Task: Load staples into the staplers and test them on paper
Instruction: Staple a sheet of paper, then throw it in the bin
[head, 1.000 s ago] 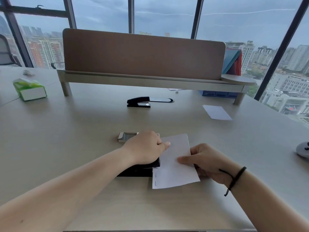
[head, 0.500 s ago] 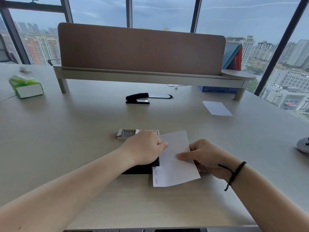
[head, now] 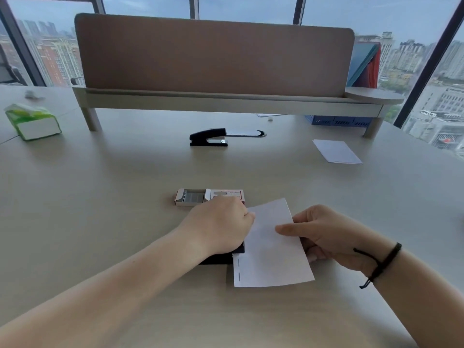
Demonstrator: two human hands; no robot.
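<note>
The left hand (head: 221, 226) is covering most of the black stapler (head: 221, 258), hiding its top. The staple box (head: 209, 197) label is reading too small to make out.

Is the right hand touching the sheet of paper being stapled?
Touching. The head view shows the right hand with its thumb lying on top of the paper and its fingers curled under the sheet's right edge, pinching it.

Black stapler (head: 218, 257) on paper (head: 271, 247) (twice-stapled)
</note>
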